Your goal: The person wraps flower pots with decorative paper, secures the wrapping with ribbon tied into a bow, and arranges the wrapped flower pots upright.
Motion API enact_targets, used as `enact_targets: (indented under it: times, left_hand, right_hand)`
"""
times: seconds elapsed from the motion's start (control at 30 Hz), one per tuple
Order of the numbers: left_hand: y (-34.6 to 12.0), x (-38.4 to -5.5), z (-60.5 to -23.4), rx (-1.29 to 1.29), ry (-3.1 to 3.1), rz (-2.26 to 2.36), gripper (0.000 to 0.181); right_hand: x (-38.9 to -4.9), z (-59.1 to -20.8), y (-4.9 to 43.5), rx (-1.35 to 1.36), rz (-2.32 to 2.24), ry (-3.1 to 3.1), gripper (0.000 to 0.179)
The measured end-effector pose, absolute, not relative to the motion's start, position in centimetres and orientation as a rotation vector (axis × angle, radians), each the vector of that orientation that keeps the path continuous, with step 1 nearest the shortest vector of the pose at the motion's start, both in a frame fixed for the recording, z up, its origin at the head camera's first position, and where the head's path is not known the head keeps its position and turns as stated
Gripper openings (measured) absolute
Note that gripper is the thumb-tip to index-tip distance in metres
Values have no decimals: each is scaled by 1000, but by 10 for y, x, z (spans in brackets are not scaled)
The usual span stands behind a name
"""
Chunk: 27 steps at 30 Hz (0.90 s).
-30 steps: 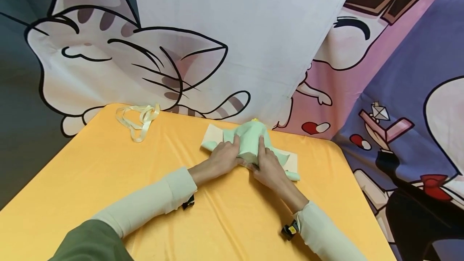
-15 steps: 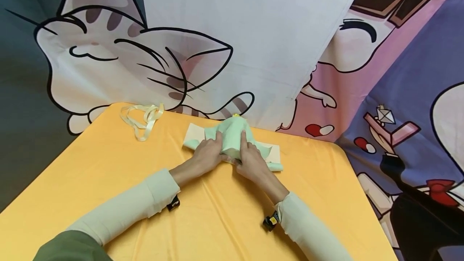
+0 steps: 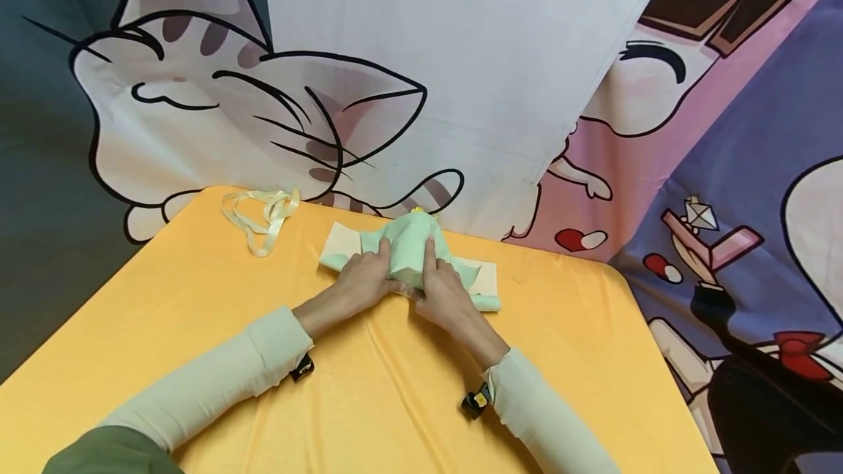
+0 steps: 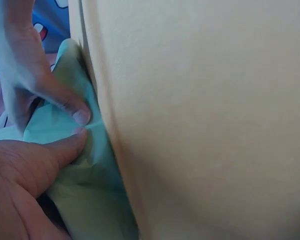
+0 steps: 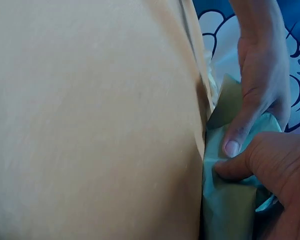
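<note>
A bundle of light green wrapping paper (image 3: 410, 243) lies near the far side of the table, with a bit of yellow (image 3: 417, 209) peeping out at its far end. Cream paper (image 3: 342, 240) with green edges spreads out at both sides beneath it. My left hand (image 3: 358, 280) grips the bundle's near end from the left, index finger along its side. From the right, my right hand (image 3: 445, 297) holds the same end, index finger likewise stretched along it. Both wrist views show the thumbs (image 4: 70, 147) (image 5: 235, 167) pressing the green paper, tips almost meeting. The bundle's inside is hidden.
A loose tangle of pale yellow ribbon (image 3: 285, 203) lies at the table's far left corner. Yellow cloth (image 3: 566, 357) covers the table. Behind its far edge hangs a printed cartoon curtain (image 3: 487, 79).
Hands and paper bundle have shifted left in the head view, while the ribbon and curtain moved slightly right. Both hands keep the same hold on the green paper.
</note>
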<state>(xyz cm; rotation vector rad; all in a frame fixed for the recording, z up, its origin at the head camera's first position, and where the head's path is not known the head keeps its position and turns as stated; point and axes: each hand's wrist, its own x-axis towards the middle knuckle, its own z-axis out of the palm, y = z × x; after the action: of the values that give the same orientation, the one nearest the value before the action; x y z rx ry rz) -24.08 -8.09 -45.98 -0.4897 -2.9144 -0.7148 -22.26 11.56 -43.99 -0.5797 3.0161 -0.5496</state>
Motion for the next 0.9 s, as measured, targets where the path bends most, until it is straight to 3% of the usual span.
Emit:
enact_targets:
  times: [0.2, 0.4, 0.63, 0.9]
  left_hand:
    - [-82, -236, -449, -520, -2948, -696, 67]
    - [-89, -255, -467, -500, -3045, -806, 75]
    - [-98, -233, -421, -471, -3136, -1241, 105]
    - [-112, -249, -410, -418, -3074, -1892, 133]
  right_hand:
    - [-226, -431, 120, -524, -615, 2932, 103]
    - [-235, -407, 112, -297, -672, 2856, 86]
    - [-249, -388, 91, -117, -531, 2802, 114]
    - [-259, -384, 76, 3, -399, 2772, 128]
